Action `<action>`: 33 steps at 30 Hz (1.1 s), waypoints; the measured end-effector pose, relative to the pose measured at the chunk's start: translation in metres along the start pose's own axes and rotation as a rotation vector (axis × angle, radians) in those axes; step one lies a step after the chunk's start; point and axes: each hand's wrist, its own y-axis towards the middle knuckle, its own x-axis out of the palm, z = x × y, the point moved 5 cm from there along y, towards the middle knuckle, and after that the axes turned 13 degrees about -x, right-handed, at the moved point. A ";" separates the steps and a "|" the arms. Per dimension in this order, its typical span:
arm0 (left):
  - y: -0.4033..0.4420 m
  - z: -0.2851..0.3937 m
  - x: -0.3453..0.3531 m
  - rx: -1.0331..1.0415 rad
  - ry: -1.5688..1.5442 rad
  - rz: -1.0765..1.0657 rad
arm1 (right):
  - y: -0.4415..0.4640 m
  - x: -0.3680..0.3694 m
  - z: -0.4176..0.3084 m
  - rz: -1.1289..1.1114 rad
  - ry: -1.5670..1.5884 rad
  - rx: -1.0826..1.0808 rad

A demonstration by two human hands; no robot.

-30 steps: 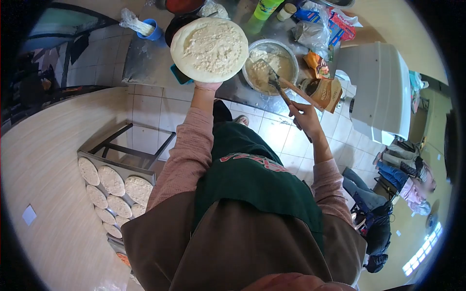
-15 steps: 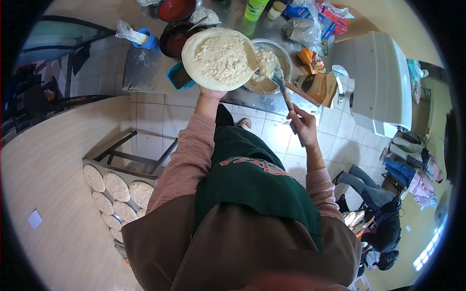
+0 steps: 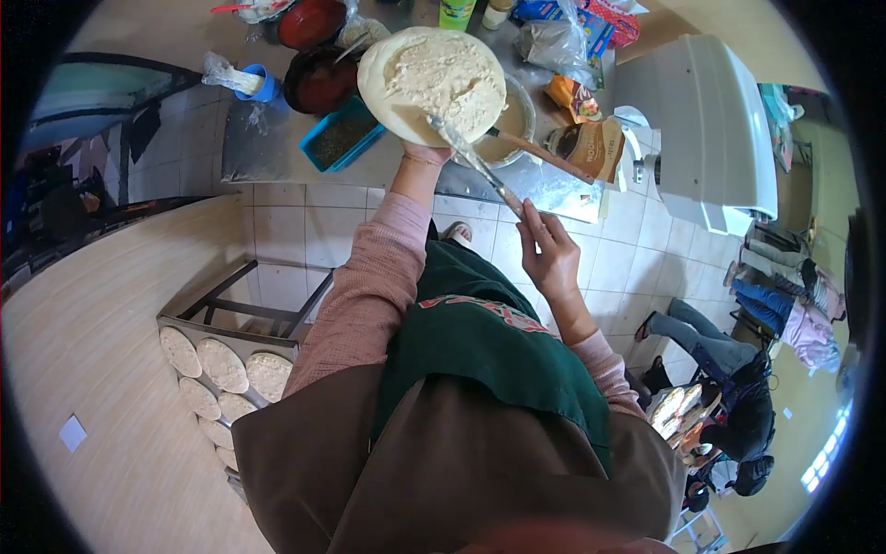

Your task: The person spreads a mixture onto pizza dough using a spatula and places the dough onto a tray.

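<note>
Two hands on this: left hand [image 3: 427, 155] is under the pale dough round [image 3: 377, 90], most of its fingers hidden, so can't tell if they're spread or curled. Right hand [image 3: 552, 254] pinches the end of the spatula [image 3: 482, 168] between thumb and fingers. Dough round is held up above the near edge of the counter [image 3: 268, 164], roughly midway between its near corners, overlapping the bowl [image 3: 530, 109] in view. Spatula tip sits at the dough's near side, about where the lumpy spread [image 3: 448, 74] meets the bare rim. To do the stroke well: hold the round level, palm weight under the middle, since soft dough would likely sag or slide if tipped. Lay the blade low, push outward lightly; digging in could drag or tear it. Pinch is far back on the handle, so control is probably loose; choke up a bit for edges. Work mound to thin side, leave an even rim. Watch the second handle [image 3: 546, 157], angled out of the bowl toward the counter's near right corner by the brown packet [image 3: 600, 152]: easy to snag.
</note>
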 end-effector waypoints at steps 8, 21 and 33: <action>-0.007 0.007 0.023 0.015 -0.021 -0.023 | 0.022 -0.007 0.048 0.157 0.066 0.230; 0.007 -0.004 0.027 0.018 0.029 -0.023 | 0.006 -0.007 0.021 0.077 0.077 0.047; 0.018 -0.017 -0.001 -0.006 0.046 0.039 | 0.008 -0.007 -0.002 0.022 0.006 -0.013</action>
